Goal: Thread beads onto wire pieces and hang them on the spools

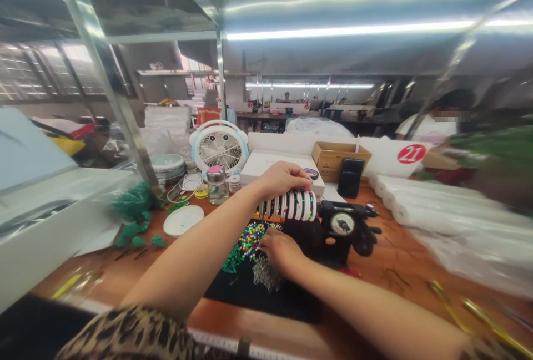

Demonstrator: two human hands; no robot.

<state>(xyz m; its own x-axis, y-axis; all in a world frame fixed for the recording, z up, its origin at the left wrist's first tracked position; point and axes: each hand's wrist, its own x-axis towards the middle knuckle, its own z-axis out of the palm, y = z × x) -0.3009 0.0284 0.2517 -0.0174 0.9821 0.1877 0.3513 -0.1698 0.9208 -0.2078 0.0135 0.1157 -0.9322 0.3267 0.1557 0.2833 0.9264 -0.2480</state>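
Observation:
My left hand [285, 177] reaches over a row of white discs [307, 206] with dark gaps and small green bits between them. Its fingers are bent together at the top of the row; what they pinch, if anything, is hidden. Below, my right hand [283, 252] has its fingertips drawn together at a heap of multicoloured beads [250, 239], and I cannot make out what is in them. Small green pieces [232, 260] and a pile of silvery metal bits [266, 274] lie beside the beads on a black mat [270, 303].
A black machine with a dial [342, 223] stands right of the discs. Behind are a white box [266, 163], a cardboard box [339, 155], a phone [350, 178], a fan [220, 149] and a jar [217, 188]. Plastic-wrapped rolls [437, 216] lie right. A person [425, 127] sits beyond.

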